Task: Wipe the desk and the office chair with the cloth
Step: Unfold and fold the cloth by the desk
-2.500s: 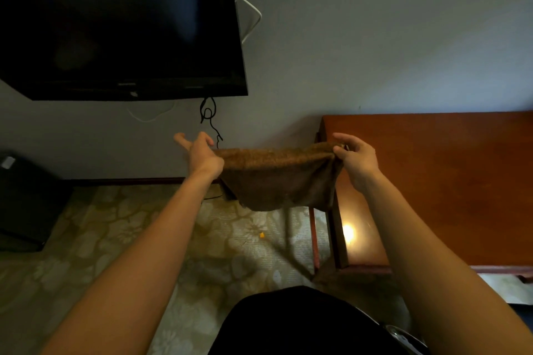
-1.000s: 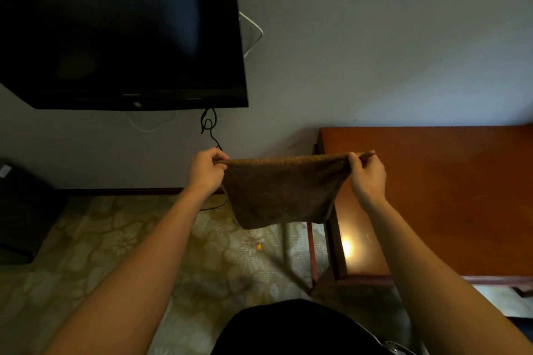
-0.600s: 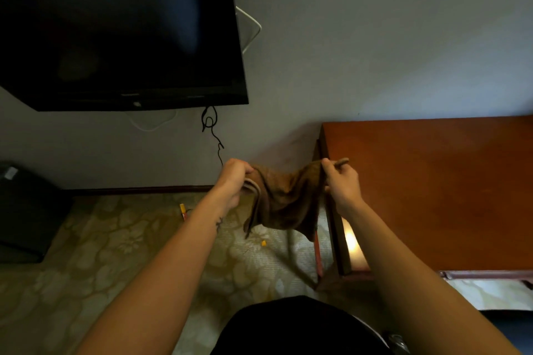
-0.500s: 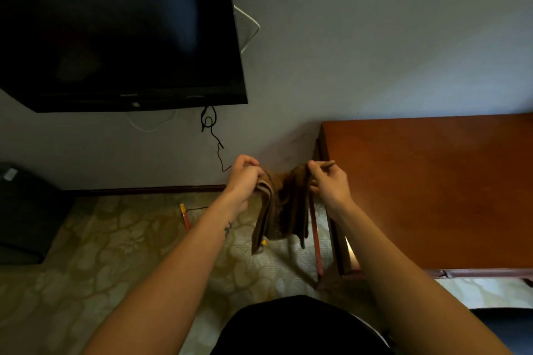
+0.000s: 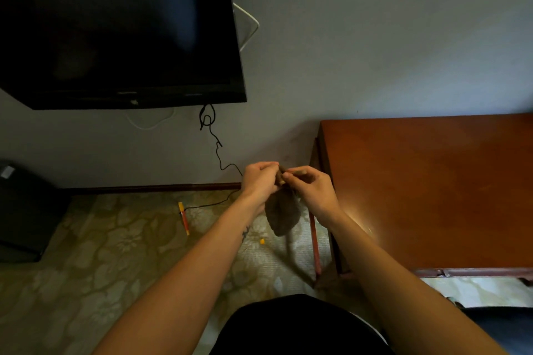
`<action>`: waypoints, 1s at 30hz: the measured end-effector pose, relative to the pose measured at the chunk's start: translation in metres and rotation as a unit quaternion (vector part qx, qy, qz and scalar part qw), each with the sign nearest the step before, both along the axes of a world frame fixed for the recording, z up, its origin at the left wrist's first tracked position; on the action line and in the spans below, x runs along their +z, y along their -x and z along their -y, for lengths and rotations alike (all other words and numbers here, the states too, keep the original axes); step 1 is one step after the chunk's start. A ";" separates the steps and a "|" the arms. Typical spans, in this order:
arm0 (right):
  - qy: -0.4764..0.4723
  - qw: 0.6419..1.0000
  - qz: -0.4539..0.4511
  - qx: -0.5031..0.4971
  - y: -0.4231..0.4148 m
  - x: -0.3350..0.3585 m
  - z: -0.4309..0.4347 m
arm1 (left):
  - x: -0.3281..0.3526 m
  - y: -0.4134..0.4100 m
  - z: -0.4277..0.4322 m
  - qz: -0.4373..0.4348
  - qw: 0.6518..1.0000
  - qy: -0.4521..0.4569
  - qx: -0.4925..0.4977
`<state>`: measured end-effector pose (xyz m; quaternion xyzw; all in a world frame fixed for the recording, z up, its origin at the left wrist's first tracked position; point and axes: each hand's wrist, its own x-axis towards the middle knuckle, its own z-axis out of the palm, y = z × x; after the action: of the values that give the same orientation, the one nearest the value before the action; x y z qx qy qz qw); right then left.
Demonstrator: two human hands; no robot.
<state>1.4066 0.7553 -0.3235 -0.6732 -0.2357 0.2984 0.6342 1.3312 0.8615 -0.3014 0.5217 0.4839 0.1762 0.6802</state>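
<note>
Cloth: brown, folded into a narrow hanging bundle at the centre of the frame, in the air just left of the desk edge. The 2 hands meet at its top edge. The left hand and right hand each pinch the fabric with curled fingers. Television, upper left: the bezel marking, possibly a logo, is too small to read.

Both bare forearms stretched out front, left grip and right grip right up together, fingers curled, pinching a small brown fabric cloth.
</note>
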 end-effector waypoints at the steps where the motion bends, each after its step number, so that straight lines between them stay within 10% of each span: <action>1: 0.008 1.000 0.014 0.007 0.000 0.001 0.000 | 0.001 0.000 0.000 -0.003 1.000 -0.003 0.001; 8: 0.083 0.989 0.118 0.036 -0.011 -0.008 0.005 | 0.006 0.004 -0.005 -0.022 0.997 0.052 -0.052; 18: 0.096 0.984 0.143 0.043 -0.014 -0.004 0.007 | -0.018 0.011 -0.020 -0.257 0.887 -0.256 -0.286; 24: 0.041 0.997 0.060 0.018 -0.021 0.012 0.012 | -0.037 0.029 -0.028 -0.271 0.851 -0.263 -0.364; 30: 0.044 0.999 0.017 0.003 -0.020 0.017 0.011 | -0.041 0.032 -0.026 -0.215 0.889 -0.310 -0.259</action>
<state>1.4265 0.7438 -0.3067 -0.7047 -0.2349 0.2991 0.5990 1.2987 0.8870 -0.3427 0.8379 0.3868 0.0188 0.3848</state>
